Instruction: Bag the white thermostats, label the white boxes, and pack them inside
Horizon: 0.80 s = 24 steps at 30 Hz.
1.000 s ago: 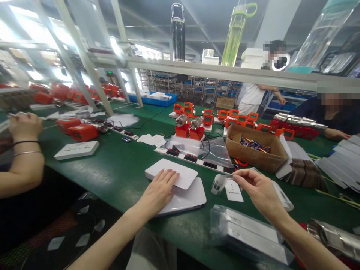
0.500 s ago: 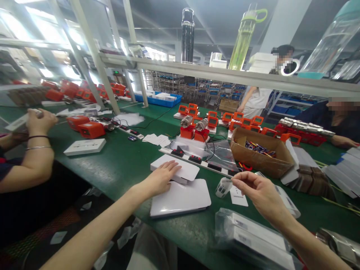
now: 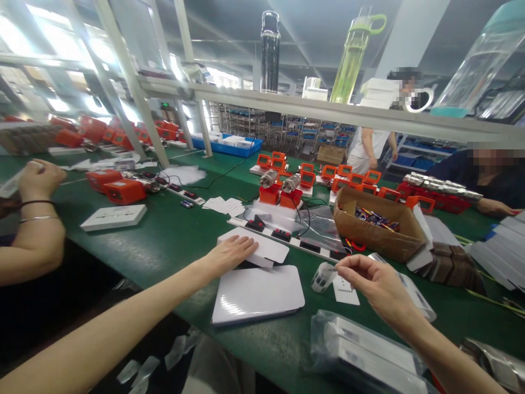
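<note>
Two hands of mine are over the green bench (image 3: 172, 241). I have my left hand (image 3: 229, 253) lying flat, fingers loosely spread, on the white box (image 3: 256, 247), which sits just behind the flat white sheet (image 3: 256, 293) at the bench edge. My right hand (image 3: 375, 282) has thumb and forefinger pinched together beside the label roll (image 3: 322, 275); whether a label sits between them I cannot tell. A printed card (image 3: 345, 290) lies under that hand. Behind it stand a cardboard box (image 3: 375, 232) and a power strip (image 3: 287, 238). Bagged white packs (image 3: 361, 345) lie nearest me on the right. A co-worker's hand (image 3: 39, 179) shows at far left.
</note>
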Tool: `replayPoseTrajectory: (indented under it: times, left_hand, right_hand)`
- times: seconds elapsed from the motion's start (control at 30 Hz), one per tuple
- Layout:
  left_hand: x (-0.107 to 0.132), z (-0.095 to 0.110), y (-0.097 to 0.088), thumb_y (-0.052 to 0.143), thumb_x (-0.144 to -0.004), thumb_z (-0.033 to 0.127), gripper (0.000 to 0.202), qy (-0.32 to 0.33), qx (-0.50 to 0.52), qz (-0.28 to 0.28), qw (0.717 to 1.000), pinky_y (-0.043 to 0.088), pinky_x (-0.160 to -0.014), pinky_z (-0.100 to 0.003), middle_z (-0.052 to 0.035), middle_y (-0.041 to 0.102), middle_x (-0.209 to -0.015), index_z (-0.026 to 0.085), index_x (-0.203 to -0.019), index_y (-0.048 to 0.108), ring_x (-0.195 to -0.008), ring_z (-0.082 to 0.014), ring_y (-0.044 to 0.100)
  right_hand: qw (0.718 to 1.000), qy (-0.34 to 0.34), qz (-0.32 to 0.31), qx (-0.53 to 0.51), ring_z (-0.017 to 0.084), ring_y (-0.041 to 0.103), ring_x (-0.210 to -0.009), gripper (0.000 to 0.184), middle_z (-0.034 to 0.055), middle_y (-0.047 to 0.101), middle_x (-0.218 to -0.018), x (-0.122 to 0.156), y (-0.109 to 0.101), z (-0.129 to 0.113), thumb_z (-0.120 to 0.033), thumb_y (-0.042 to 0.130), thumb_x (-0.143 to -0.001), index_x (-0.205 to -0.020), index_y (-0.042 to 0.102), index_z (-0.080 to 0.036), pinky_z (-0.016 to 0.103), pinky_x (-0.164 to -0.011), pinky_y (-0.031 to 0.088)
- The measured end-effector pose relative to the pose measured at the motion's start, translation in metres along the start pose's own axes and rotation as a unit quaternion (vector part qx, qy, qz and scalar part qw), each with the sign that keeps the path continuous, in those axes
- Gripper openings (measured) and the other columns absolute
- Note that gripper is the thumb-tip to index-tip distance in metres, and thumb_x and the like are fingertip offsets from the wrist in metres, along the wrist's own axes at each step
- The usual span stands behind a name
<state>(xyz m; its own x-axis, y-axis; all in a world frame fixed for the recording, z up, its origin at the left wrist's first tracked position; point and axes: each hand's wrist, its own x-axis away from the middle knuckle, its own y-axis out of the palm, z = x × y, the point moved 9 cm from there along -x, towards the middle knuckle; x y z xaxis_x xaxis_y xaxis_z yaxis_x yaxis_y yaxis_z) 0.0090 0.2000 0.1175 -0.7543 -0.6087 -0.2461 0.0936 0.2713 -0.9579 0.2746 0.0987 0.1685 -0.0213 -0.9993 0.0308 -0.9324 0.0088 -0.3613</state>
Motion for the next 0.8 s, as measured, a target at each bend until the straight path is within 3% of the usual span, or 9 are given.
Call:
replayPoseTrajectory:
  times: [0.07, 0.17, 0.27, 0.33, 0.4, 0.57, 0.8]
  left_hand:
    - [0.000, 0.001, -0.008, 0.042, -0.087, 0.005, 0.037, -0.007, -0.010, 0.018, 1.000, 0.044, -0.099, -0.037, -0.0110, 0.062, -0.122, 0.017, -0.119, 0.056, -0.115, -0.0221, 0.057]
    - [0.005, 0.007, -0.032, 0.037, -0.091, 0.007, 0.039, -0.016, -0.022, 0.064, 0.998, 0.034, -0.109, -0.048, -0.0141, 0.053, -0.134, 0.015, -0.128, 0.050, -0.128, -0.0247, 0.046]
    - [0.019, 0.029, -0.070, 0.039, -0.094, 0.010, 0.042, 0.015, -0.028, 0.164, 0.986, 0.024, -0.115, -0.052, -0.0126, 0.049, -0.139, 0.017, -0.135, 0.042, -0.135, -0.0238, 0.037]
    - [0.032, 0.046, -0.094, 0.042, -0.094, 0.010, 0.044, 0.045, -0.025, 0.235, 0.971, 0.024, -0.115, -0.054, -0.0115, 0.051, -0.137, 0.019, -0.136, 0.040, -0.134, -0.0239, 0.038]
    - [0.040, 0.060, -0.109, 0.044, -0.093, 0.011, 0.045, 0.063, -0.023, 0.270, 0.960, 0.024, -0.115, -0.055, -0.0108, 0.053, -0.135, 0.021, -0.137, 0.039, -0.133, -0.0246, 0.040]
    - [0.046, 0.076, -0.124, 0.045, -0.093, 0.011, 0.041, 0.082, -0.043, 0.293, 0.952, 0.023, -0.115, -0.057, -0.0110, 0.056, -0.132, 0.019, -0.133, 0.045, -0.132, -0.0256, 0.041]
    - [0.046, 0.088, -0.132, 0.042, -0.095, 0.011, 0.035, 0.107, -0.063, 0.297, 0.947, 0.023, -0.115, -0.058, -0.0123, 0.056, -0.131, 0.015, -0.129, 0.049, -0.132, -0.0260, 0.040]
  right_hand:
    - [1.000, -0.002, 0.006, -0.007, 0.012, 0.050, -0.061, 0.034, 0.0010, 0.063, -0.074, 0.001, 0.002, -0.006, -0.051, 0.068, -0.075, -0.084, 0.067, -0.018, 0.023, -0.053, 0.038]
    - [1.000, -0.007, 0.012, -0.026, 0.013, 0.051, -0.063, 0.035, 0.0029, 0.064, -0.076, 0.008, 0.002, -0.018, -0.051, 0.070, -0.073, -0.083, 0.068, -0.017, 0.024, -0.056, 0.040]
    - [0.998, -0.009, -0.005, -0.060, 0.015, 0.056, -0.070, 0.032, 0.0052, 0.067, -0.083, 0.016, 0.004, -0.031, -0.048, 0.072, -0.071, -0.081, 0.068, -0.018, 0.024, -0.062, 0.045]
    - [0.997, -0.012, -0.021, -0.070, 0.015, 0.057, -0.072, 0.029, 0.0052, 0.067, -0.085, 0.021, 0.005, -0.040, -0.047, 0.073, -0.072, -0.080, 0.069, -0.019, 0.023, -0.063, 0.046]
    - [0.997, -0.016, -0.035, -0.064, 0.015, 0.057, -0.070, 0.027, 0.0046, 0.066, -0.082, 0.024, 0.007, -0.048, -0.046, 0.072, -0.073, -0.079, 0.069, -0.020, 0.023, -0.061, 0.047]
    - [0.997, -0.015, -0.063, -0.048, 0.013, 0.056, -0.064, 0.021, 0.0009, 0.064, -0.071, 0.026, 0.015, -0.058, -0.041, 0.072, -0.074, -0.076, 0.069, -0.020, 0.021, -0.059, 0.046]
    - [0.991, 0.007, -0.125, -0.037, 0.013, 0.058, -0.068, 0.015, -0.0001, 0.067, -0.073, 0.026, 0.042, -0.055, -0.032, 0.069, -0.073, -0.075, 0.067, -0.018, 0.022, -0.064, 0.045]
